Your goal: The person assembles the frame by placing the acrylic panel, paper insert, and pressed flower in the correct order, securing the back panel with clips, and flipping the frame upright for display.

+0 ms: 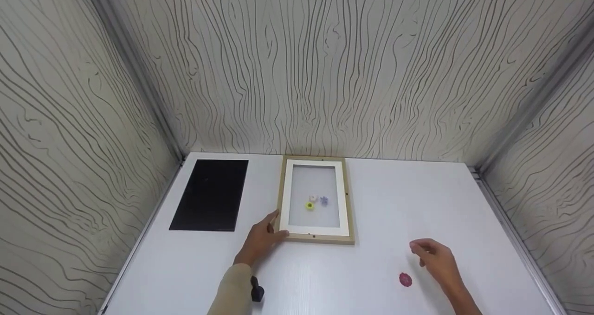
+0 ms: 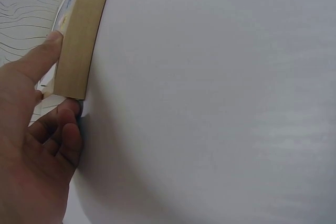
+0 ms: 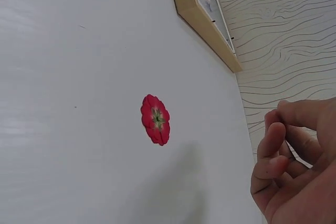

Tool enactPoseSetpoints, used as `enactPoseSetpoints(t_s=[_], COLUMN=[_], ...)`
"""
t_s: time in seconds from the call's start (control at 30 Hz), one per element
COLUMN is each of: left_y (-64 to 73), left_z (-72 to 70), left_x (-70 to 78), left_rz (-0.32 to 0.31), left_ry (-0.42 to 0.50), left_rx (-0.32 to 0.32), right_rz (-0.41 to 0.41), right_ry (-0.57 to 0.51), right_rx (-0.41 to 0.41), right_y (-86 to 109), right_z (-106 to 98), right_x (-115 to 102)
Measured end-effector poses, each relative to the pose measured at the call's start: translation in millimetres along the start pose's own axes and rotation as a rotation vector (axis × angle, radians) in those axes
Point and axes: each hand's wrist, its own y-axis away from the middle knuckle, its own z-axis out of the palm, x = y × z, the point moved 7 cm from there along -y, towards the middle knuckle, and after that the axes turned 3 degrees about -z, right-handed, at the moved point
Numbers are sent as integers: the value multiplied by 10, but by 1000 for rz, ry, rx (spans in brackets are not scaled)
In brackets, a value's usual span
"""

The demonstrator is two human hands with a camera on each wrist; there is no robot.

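A light wooden picture frame (image 1: 350, 213) with a white mat lies at the table's back edge. Within its pane sit a yellow flower (image 1: 309, 206), a pale flower (image 1: 313, 198) and a purple flower (image 1: 324, 200), all small. My left hand (image 1: 261, 241) grips the frame's near left corner, thumb on top; the left wrist view shows its other fingers curled by the corner. Over the table at the right, my right hand (image 1: 436, 261) hovers with loosely bent fingers and nothing visible in them. Just left of it lies a flat red pressed flower (image 3: 156, 120), apart from the hand.
A black rectangular panel (image 1: 211, 194) lies flat on the white table (image 1: 380, 189), left of the frame. Wood-grain patterned walls (image 1: 325, 73) enclose the table at the back and both sides. A small black device (image 1: 256, 289) is at the left sleeve.
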Motion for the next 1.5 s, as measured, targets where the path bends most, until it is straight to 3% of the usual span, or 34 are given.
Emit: enactPoseSetpoints(t_s=[0.2, 0.6, 0.77, 0.97, 1.2, 1.5], left_y=[27, 15, 5, 11, -24, -23], left_z=[5, 25, 27, 25, 26, 14], left_x=[-15, -32, -39, -30, -63, -67], left_rz=[-42, -48, -45, -42, 3, 7], left_ry=[-1, -3, -11, 6, 28, 23], left_rx=[-6, 3, 3, -4, -16, -9], right_rz=[15, 66, 46, -5, -43, -29], right_ry=[20, 50, 77, 123, 215, 237], right_rx=[3, -12, -2, 18, 21, 1], right_y=[45, 115, 155, 182, 175, 168], right_z=[25, 170, 223, 249, 285, 337], right_x=[96, 308, 369, 368, 338, 306])
